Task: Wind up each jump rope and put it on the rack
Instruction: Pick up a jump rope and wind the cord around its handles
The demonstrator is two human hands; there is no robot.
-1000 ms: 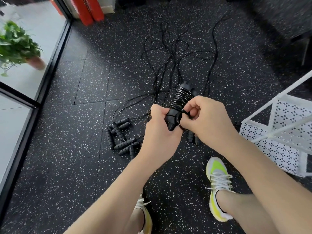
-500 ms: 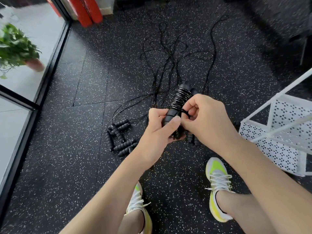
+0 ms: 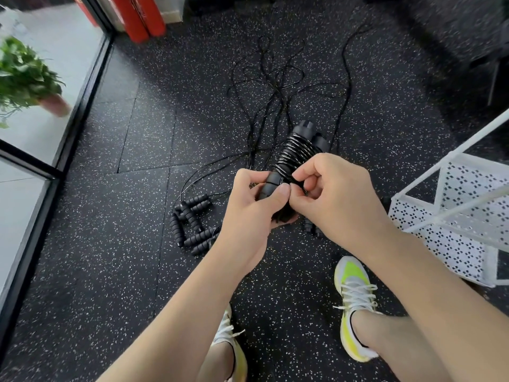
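Left hand (image 3: 248, 213): curled round the near end of the black ridged jump rope handles wound with glossy black cord (image 3: 293, 155).
Right hand (image 3: 334, 199): pinching the cord's last turns.
Loose ropes (image 3: 192, 221): floor, left.
White perforated metal rack (image 3: 451, 230): right.

Both forearms extend forward, converging at frame centre. Left hand (image 3: 248, 210): fingers curled around the wound jump rope (image 3: 292, 158), thumb laid across it. Right hand (image 3: 330, 199): fingertips pinch the cord coils.
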